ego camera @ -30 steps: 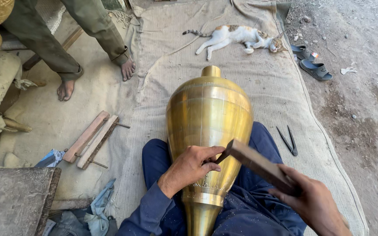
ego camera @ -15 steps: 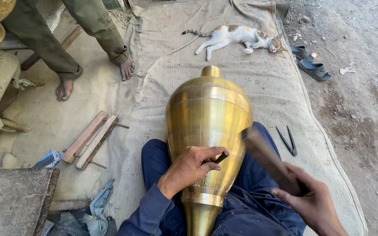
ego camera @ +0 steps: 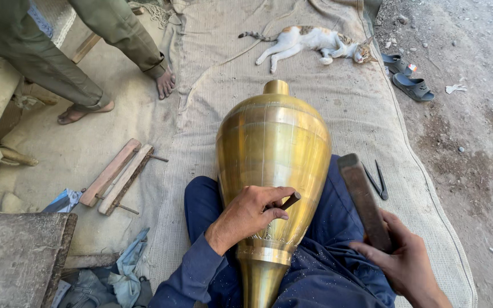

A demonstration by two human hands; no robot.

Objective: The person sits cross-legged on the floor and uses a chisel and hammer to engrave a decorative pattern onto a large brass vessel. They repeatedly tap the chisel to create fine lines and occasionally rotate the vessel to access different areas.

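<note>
One head-worn view looks steeply down and forward, close over the lap and vase (ego camera: 273, 171), the mat (ego camera: 338, 91) stretching ahead.

Left hand (ego camera: 246, 214) with punch (ego camera: 290, 201) on brass vessel (ego camera: 274, 154)

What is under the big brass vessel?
The large brass vase-shaped vessel rests on the person's blue-trousered legs, above a beige woven mat. Its contact underneath is hidden.
</note>
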